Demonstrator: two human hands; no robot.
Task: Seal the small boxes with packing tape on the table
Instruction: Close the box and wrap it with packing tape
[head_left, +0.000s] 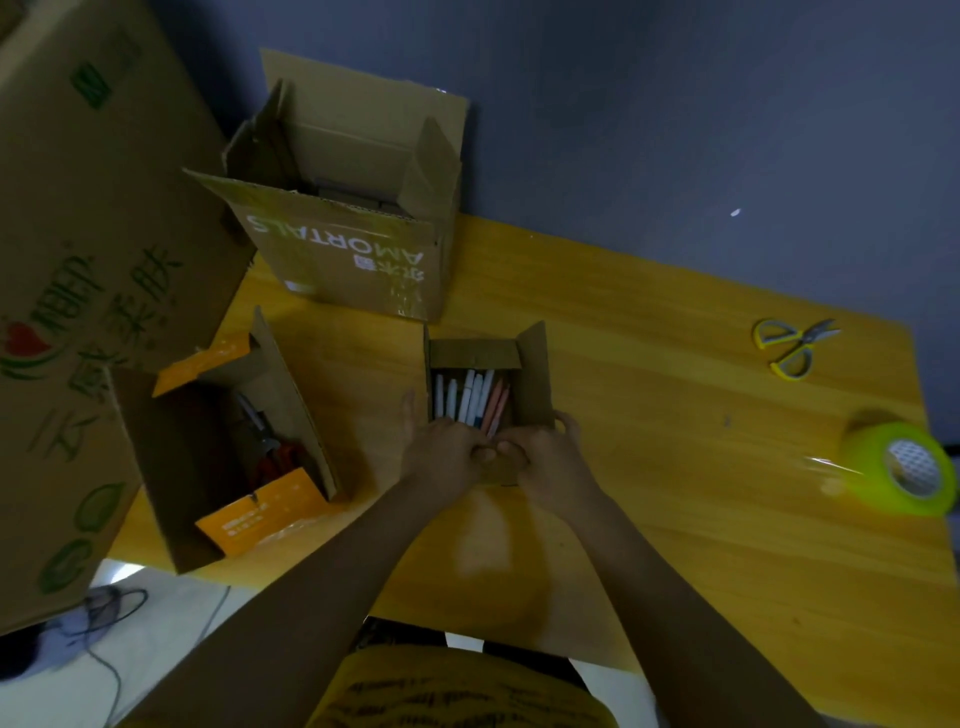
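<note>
Both hands, left (447, 449) and right (540, 452), gripping the near flap of the pen box (532, 379) at mid-table (649, 519). Open wood to the right, out to scissors (792, 345) and tape (901, 467) near the edge. Crowded left: tool box (171, 467), tall box (358, 260), dark wall beyond.

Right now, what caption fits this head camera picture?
Both hands fold the near flap of a small box of pens.

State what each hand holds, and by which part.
Both the left hand and right hand grip the small box of pens by its near flap.
</note>
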